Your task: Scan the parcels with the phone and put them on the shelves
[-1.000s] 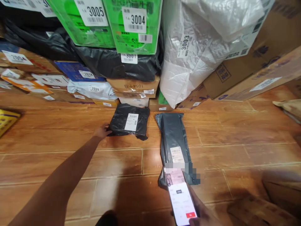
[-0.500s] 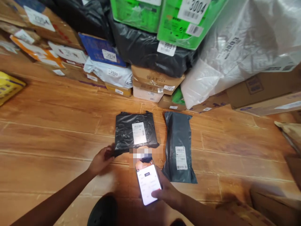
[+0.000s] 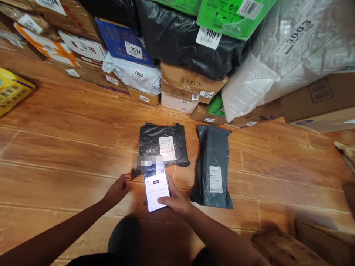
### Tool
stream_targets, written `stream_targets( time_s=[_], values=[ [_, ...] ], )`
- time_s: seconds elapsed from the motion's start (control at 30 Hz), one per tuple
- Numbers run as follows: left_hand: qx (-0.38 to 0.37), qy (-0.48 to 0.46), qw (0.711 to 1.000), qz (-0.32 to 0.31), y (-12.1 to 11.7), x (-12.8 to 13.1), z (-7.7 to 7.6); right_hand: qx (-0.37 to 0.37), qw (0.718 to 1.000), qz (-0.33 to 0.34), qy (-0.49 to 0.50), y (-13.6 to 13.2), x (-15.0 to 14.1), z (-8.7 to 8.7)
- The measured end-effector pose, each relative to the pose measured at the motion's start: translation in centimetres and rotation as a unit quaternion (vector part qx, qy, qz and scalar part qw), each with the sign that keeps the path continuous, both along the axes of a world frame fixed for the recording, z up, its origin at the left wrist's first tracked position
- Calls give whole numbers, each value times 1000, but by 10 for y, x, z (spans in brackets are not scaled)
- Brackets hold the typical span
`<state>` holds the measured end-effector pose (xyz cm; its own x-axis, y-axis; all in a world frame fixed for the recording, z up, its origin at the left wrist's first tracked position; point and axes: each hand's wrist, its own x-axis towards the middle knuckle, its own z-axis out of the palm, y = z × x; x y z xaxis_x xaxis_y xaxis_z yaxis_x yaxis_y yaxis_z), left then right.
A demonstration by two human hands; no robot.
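My left hand (image 3: 117, 191) is closed at the near left corner of a flat black plastic parcel (image 3: 149, 142), its fingertips pinching the wrapping there. The parcel lies on the wooden floor with a white shipping label (image 3: 167, 148) facing up. In my right hand (image 3: 177, 199) is a smartphone (image 3: 156, 190), screen lit, with my thumb resting on the lower part of the display. The phone hovers over the parcel's near edge and hides part of it. To the right lies a longer dark grey parcel (image 3: 213, 147), also labelled, touched by neither hand.
Stacked boxes and bags with number tags line the far side, among them a blue box (image 3: 115, 38), a brown carton (image 3: 183, 77) and a large white bag (image 3: 249, 88). A yellow parcel (image 3: 13, 92) lies left. Cartons (image 3: 280, 247) stand near right; my shoe (image 3: 123, 234) is below.
The phone in my right hand has moved left and up, over the black parcel's near edge. My left hand stays at the parcel's corner. The whole view has shifted slightly.
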<state>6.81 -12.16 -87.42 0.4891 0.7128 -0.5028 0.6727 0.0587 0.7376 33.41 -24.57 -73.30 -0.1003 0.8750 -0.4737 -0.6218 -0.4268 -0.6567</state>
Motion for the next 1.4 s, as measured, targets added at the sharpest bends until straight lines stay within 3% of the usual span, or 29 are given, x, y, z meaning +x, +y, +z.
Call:
stream_targets(
  time_s=[0.27, 0.57, 1.23, 1.4],
  values=[
    [-15, 34, 999, -34, -17, -6, -2, 6, 998, -60, -25, 15, 3, 11],
    [-1, 36, 998, -53, -22, -9, -5, 19, 996, -83, 14, 20, 18, 21],
    [-4, 46, 996, -72, -22, -7, 1, 47, 997, -54, 4, 17, 20, 21],
    [-4, 41, 997, -70, -22, -9, -1, 64, 996, -33, -46, 15, 22, 22]
  ],
)
